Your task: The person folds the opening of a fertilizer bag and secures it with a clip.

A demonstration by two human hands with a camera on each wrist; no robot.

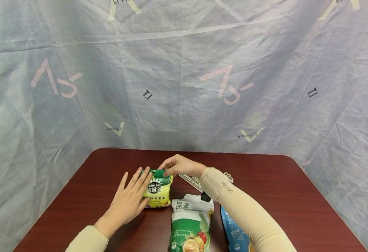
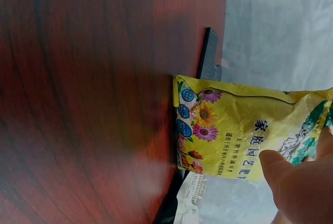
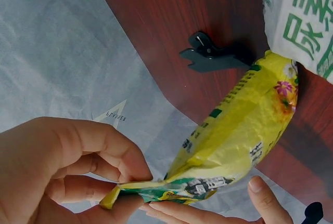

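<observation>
Yellow and green, a Garden Baby fertilizer bag [image 1: 156,192] is held upright left of centre on the dark red wooden table [image 1: 259,175], its base toward the tabletop. The person's right hand [image 1: 181,166] pinches the bag's green top edge between thumb and fingers, the fold showing clearly from the right wrist. The left hand [image 1: 129,198] is spread at the bag's left side, fingers straight over its upper edge and thumb apart from them; how firmly they press cannot be told. Just right of it and nearer the person lies a white and green urea bag [image 1: 188,225], and farther right a blue bag [image 1: 236,232] is partly hidden by the cream right sleeve [image 1: 247,210]. A white ruler [image 1: 191,182] lies behind the urea bag. Grey printed fabric [image 1: 177,112] hangs beyond the table.
</observation>
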